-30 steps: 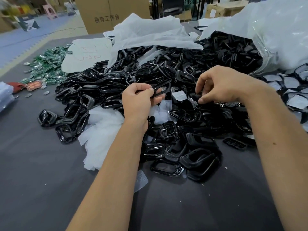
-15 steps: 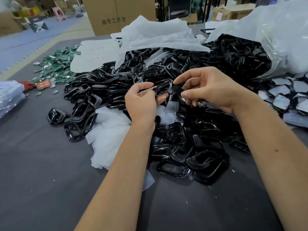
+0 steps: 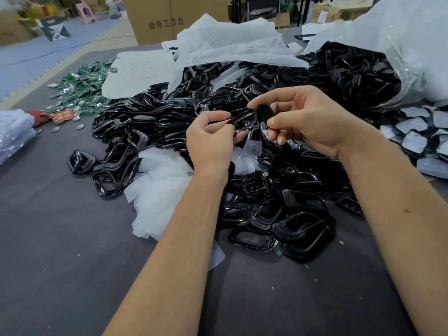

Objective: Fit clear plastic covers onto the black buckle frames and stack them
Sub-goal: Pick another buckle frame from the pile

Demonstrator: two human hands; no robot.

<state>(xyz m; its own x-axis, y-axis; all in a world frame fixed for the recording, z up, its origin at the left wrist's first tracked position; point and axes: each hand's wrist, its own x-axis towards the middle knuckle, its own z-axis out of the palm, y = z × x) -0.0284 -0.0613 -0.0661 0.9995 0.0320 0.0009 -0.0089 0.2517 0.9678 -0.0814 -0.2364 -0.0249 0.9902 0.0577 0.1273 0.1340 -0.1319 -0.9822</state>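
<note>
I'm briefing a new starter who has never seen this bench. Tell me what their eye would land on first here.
First, the heap of glossy black buckle frames sprawling across the middle of the dark table. Above it, at centre, the two hands meet: the left hand pinches a black frame, while the right hand pinches a small dark piece against it. At far right a big clear bag spills more frames.

Left hand pinching black buckle frame, right hand gripping blurred black piece — frame heap below
</note>
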